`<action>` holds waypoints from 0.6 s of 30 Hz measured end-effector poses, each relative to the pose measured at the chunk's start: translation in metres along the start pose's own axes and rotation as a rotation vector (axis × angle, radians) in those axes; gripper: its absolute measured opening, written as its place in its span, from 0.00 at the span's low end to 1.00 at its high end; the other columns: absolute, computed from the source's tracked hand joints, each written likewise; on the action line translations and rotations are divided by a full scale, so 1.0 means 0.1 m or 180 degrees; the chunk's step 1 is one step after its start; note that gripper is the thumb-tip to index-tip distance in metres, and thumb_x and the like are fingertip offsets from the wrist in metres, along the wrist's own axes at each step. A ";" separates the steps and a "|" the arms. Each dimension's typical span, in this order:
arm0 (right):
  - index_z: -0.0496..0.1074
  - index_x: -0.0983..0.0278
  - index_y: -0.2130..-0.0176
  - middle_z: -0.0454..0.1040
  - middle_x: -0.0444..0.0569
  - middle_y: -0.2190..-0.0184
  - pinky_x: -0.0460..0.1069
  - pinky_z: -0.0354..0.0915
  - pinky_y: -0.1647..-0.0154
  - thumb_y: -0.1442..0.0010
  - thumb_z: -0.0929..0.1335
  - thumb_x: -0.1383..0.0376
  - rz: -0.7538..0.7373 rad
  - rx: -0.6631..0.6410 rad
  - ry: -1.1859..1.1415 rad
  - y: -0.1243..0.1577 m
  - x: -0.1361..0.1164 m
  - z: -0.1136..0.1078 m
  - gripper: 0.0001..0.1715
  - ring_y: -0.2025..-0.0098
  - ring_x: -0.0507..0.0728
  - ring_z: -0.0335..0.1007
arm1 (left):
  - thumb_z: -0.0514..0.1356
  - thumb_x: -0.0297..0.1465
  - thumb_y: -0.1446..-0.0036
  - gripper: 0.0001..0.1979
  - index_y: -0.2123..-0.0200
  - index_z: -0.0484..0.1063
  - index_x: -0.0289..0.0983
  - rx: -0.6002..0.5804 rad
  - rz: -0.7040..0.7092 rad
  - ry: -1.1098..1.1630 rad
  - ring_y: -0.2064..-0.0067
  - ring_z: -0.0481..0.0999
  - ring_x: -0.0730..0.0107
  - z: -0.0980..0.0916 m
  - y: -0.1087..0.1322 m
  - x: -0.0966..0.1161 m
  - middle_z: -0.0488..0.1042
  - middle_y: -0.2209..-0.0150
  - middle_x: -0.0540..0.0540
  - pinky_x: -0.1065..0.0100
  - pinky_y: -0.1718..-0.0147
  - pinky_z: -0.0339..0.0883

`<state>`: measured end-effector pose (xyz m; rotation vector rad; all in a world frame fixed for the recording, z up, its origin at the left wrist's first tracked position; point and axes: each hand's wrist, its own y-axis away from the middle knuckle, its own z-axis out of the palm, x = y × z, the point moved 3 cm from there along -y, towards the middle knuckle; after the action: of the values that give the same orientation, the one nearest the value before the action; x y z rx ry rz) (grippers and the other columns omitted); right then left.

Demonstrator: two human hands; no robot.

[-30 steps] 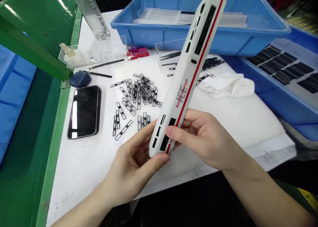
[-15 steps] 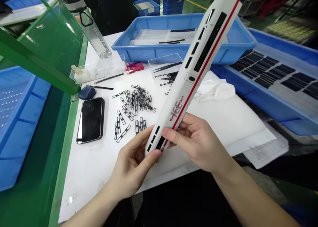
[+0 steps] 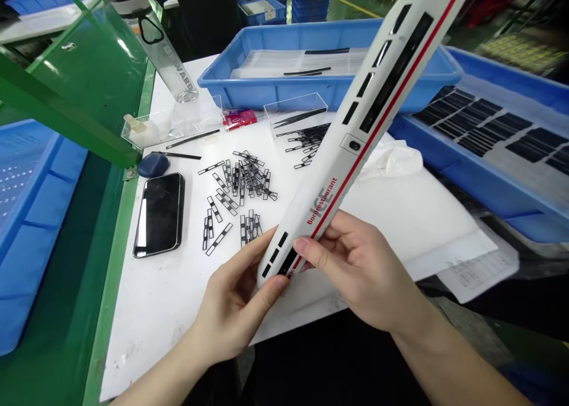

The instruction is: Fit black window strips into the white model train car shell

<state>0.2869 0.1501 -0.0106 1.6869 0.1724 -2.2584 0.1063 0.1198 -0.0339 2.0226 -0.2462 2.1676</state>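
Note:
A white model train car body (image 3: 342,163) with a red stripe, black windows and the word "Bordrestaurant" is held tilted above the table, its far end up and to the right. My left hand (image 3: 240,299) is closed on its near end, thumb along the lower edge. Against the side near that end presses the thumb of my right hand (image 3: 355,264), whose other fingers are hidden behind the body. Left of the car lies a loose pile of small black window-frame strips (image 3: 249,178). Several dark thin strips (image 3: 306,139) and tweezers (image 3: 300,118) lie behind it.
A blue bin (image 3: 267,86) with flat sheets stands at the back; another blue bin (image 3: 502,175) holds black parts at the right. On the left are a phone (image 3: 160,213), a dark blue rounded object (image 3: 153,165) and a water bottle (image 3: 171,62). White cloth (image 3: 395,160) lies right.
The far end of the train car body has shifted up and to the right, closer to the camera. Both hands keep nearly the same grip on its near end.

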 end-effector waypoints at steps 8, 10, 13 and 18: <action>0.80 0.60 0.53 0.85 0.48 0.54 0.51 0.82 0.53 0.33 0.76 0.61 -0.0012 -0.0099 -0.0178 -0.14 0.09 0.02 0.09 0.52 0.59 0.84 | 0.67 0.26 0.33 0.28 0.34 0.73 0.53 0.0182 -0.0028 -0.0029 0.30 0.72 0.56 -0.03 -0.01 -0.01 0.73 0.32 0.51 0.61 0.30 0.67; 0.80 0.59 0.53 0.85 0.47 0.54 0.51 0.81 0.51 0.32 0.75 0.62 -0.0050 -0.0055 -0.0244 -0.14 0.09 0.00 0.08 0.51 0.59 0.84 | 0.66 0.26 0.32 0.27 0.34 0.73 0.53 0.0028 -0.0040 0.0093 0.30 0.71 0.55 -0.03 -0.02 -0.01 0.71 0.31 0.50 0.60 0.30 0.68; 0.80 0.58 0.52 0.85 0.46 0.55 0.49 0.82 0.53 0.31 0.74 0.62 -0.0036 -0.0026 -0.0309 -0.12 0.09 -0.02 0.07 0.53 0.57 0.84 | 0.64 0.26 0.30 0.27 0.33 0.72 0.53 -0.0199 -0.0091 0.0270 0.29 0.69 0.58 -0.03 -0.04 0.00 0.70 0.30 0.50 0.64 0.31 0.67; 0.79 0.58 0.50 0.84 0.47 0.49 0.50 0.82 0.53 0.32 0.75 0.65 0.0079 -0.0064 -0.0459 -0.09 0.10 0.00 0.10 0.51 0.58 0.84 | 0.65 0.26 0.31 0.27 0.33 0.72 0.52 -0.0187 -0.0152 0.0347 0.30 0.71 0.60 -0.05 -0.06 0.01 0.70 0.30 0.51 0.68 0.32 0.67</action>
<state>0.2814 0.1567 -0.0210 1.5009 0.1397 -2.3410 0.1026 0.1265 -0.0332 1.8536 -0.2416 2.2060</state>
